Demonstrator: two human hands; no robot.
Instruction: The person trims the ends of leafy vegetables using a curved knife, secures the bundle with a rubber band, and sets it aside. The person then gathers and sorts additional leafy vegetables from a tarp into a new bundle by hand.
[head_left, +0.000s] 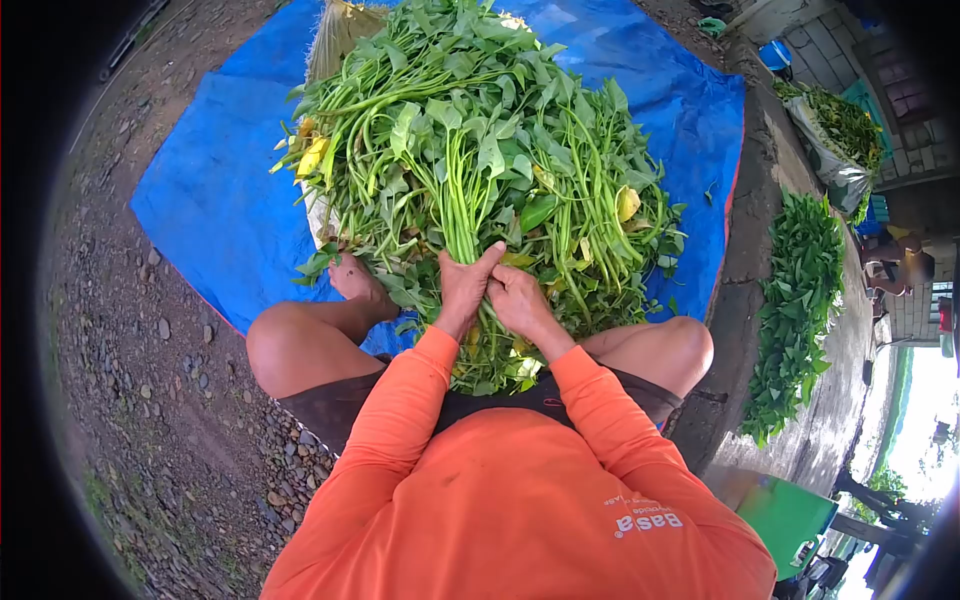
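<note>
My left hand [464, 288] is wrapped round the lower stems of a bunch of leafy greens [462, 195], whose leaves point away from me. Close beside it, my right hand [520, 303] is closed at the base of the same bunch, its fingers partly hidden. Under and around the bunch lies a big heap of the same long-stemmed greens [590, 170], with a few yellow leaves [314, 155] among them. The heap spreads between my bent legs on a blue tarp [215, 190].
Stony ground [165, 370] runs along the left. To the right, a long row of greens [795, 300] lies on concrete, with a stuffed sack [835, 150] behind it. A green container [775, 515] stands at lower right. Another person [905, 262] sits at the far right.
</note>
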